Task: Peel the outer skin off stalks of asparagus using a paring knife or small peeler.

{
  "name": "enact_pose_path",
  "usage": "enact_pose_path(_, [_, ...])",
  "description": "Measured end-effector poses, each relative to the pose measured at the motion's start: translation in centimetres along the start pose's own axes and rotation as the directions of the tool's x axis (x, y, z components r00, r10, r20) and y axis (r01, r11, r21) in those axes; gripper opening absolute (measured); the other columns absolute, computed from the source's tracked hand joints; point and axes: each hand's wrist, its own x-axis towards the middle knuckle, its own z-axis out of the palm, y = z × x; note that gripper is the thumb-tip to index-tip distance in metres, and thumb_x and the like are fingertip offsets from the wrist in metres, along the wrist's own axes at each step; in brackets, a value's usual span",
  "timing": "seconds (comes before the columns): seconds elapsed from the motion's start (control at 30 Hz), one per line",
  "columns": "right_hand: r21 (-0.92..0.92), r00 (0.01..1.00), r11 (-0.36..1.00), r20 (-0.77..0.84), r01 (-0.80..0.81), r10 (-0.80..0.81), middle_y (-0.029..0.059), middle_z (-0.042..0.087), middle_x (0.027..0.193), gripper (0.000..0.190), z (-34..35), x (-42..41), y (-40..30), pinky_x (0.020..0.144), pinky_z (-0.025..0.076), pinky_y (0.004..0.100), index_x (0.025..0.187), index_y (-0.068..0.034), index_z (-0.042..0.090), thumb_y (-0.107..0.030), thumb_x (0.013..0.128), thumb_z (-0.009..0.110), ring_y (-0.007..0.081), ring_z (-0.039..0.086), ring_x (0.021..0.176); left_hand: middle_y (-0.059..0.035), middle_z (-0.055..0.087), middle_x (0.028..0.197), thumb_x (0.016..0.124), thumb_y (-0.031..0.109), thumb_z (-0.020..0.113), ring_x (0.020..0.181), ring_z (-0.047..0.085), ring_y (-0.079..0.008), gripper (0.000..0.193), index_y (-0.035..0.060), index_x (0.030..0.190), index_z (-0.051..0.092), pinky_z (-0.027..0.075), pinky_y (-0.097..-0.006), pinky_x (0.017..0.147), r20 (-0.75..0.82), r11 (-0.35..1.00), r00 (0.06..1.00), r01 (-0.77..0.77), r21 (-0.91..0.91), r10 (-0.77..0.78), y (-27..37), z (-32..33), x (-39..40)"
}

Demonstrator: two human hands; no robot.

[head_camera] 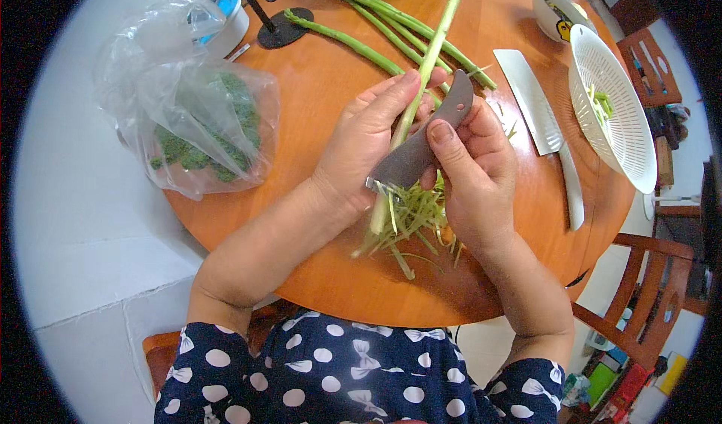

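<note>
My left hand (366, 119) grips a long pale green asparagus spear (434, 49), tilted with its thick end towards me. In my right hand (479, 159) is a dark grey vegetable peeler (409, 153), thumb pressed on its flat handle. The peeler's blade end touches the spear near its thick lower end. Beneath it lies a heap of green peelings (420, 215) on the round wooden table (304, 221). Several more asparagus spears (361, 43) lie beyond my hands, partly hidden by them.
A cleaver (530, 102) lies to the right, beside a white colander (615, 108) holding green pieces. Behind that stands a white bowl (550, 15). At left are a clear plastic bag of broccoli (214, 125), a white tub (234, 26) and a black stand (285, 27). A wooden chair (637, 294) is at right.
</note>
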Motion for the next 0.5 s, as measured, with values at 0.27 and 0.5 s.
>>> enact_pose_path(0.27, [-0.052,0.993,0.993,-0.045,0.104,-0.107,0.0029,0.062,0.09,0.023,-0.8,0.7,-0.1,0.05,0.041,0.0178,0.112,-0.004,0.053,-0.015,0.092,0.054,0.006,0.055,0.068,-0.0017,0.057,0.076,0.096,0.027,0.047,0.058,0.059,-0.0122,0.03,0.0018,0.108,0.055,0.054,-0.0276,0.051,0.012,0.987,1.0,0.017,-0.162,-0.016,-0.9,0.2,0.3])
enact_pose_path(0.5, [-0.044,0.97,0.977,-0.121,0.207,-0.211,0.0041,0.062,0.088,0.014,-2.8,2.1,-0.5,0.052,0.042,0.0187,0.103,-0.004,0.053,-0.013,0.092,0.054,0.0069,0.055,0.067,-0.0083,0.065,0.089,0.095,0.021,0.048,0.076,0.065,-0.0136,0.025,0.0014,0.109,0.056,0.055,-0.0251,0.068,-0.024,0.99,0.999,0.025,-0.14,-0.028,-1.4,0.8,-0.1])
